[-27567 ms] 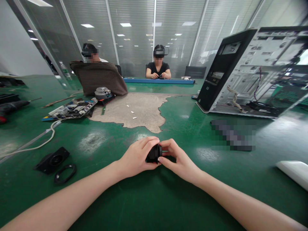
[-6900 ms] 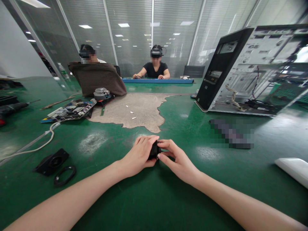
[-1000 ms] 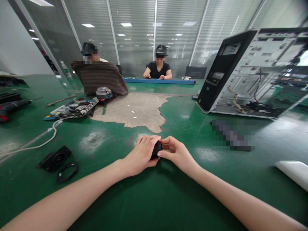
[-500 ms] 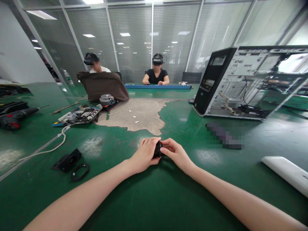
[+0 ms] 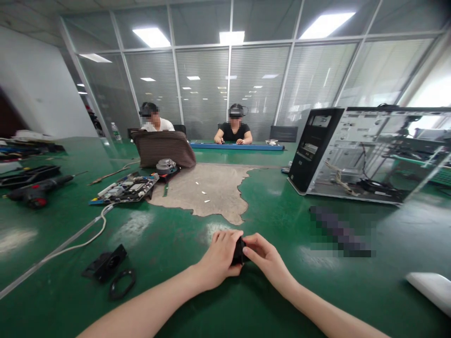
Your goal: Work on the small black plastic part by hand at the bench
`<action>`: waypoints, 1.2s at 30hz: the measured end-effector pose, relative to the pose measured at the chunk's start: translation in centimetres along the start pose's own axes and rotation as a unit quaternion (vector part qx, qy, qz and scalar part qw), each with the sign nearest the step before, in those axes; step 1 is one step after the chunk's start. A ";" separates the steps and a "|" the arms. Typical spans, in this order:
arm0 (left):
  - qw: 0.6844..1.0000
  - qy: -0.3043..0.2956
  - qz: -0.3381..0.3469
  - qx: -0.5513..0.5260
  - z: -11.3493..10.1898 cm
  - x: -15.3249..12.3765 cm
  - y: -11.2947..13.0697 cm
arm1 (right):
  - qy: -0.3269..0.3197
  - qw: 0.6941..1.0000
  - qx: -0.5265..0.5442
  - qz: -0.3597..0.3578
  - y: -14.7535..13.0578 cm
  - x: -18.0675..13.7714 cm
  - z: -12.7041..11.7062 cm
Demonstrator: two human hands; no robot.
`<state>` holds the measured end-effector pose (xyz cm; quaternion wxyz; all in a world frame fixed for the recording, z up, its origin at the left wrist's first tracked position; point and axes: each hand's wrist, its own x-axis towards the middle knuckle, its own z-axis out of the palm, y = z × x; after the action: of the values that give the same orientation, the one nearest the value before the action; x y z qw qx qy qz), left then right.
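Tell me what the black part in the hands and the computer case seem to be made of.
Black part: probably plastic, evenly dark, rather dull; the left hand hides much. Computer case: front likely smooth black plastic with openings; frame apparently sheet metal, pale grey with cutouts.

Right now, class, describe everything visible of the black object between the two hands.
The small black object looks like plastic. The left hand wraps its left side; the right hand meets its right side with thumb and fingers. Whether it touches the green table is unclear, and most of its shape is hidden.
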<state>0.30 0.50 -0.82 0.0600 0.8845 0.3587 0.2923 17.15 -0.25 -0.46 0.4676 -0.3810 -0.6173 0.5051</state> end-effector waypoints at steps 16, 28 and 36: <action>1.000 0.017 -0.004 -0.013 0.6 0.1 -0.2 | -0.037 0.999 -0.026 0.027 -1.0 -0.1 0.1; 1.000 0.008 -0.005 0.007 0.5 0.2 -0.1 | -0.046 0.998 0.021 0.041 -1.3 -0.1 0.2; 1.000 -0.006 0.001 0.010 0.0 0.2 0.0 | -0.049 0.998 0.020 0.044 -1.3 0.0 0.1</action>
<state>0.48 0.66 -0.73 0.0532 0.8871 0.3601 0.2838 17.06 -0.51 0.76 0.4216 -0.3728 -0.6118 0.5560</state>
